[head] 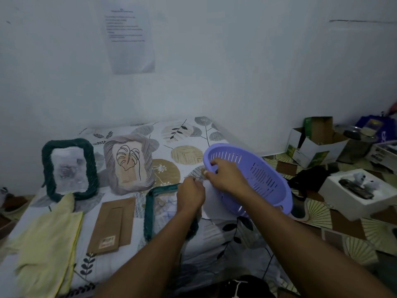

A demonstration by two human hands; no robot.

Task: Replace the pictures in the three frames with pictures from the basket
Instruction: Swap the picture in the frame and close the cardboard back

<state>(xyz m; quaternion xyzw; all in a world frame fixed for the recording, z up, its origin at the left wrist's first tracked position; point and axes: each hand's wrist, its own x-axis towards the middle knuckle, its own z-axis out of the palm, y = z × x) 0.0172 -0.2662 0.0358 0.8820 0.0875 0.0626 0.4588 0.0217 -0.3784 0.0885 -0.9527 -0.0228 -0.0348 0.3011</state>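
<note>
Pale walls close in behind a bed spread with a leaf-patterned sheet (189, 153), and on it sits everything we need. Our right hand (225, 175) grips the purple basket (257, 175) by its near-left rim, fingers curled over the edge and thumb beneath, so the basket stands tilted with its mouth towards us at the right edge of the bed. A white sheet of paper (214, 207) lies under it; we cannot tell whether this is one of the pictures. Our left hand (191, 194) sits just left of the basket, over the far right corner of the green frame lying flat (150, 211). Its fingers are drawn together, but we cannot tell what, if anything, they pinch. We judge the basket light and fairly stiff, so one hand on the rim will do. The pictures should be thin and easily creased, best lifted by an edge between thumb and fingertip. Farther left stand a grey frame with a leaf drawing (129, 164) and a dark green frame (68, 168), both propped upright. A brown backing board (111, 226) and a yellow cloth (47, 244) lie nearer us on the left. Cardboard boxes (315, 143) clutter the floor to the right.
</note>
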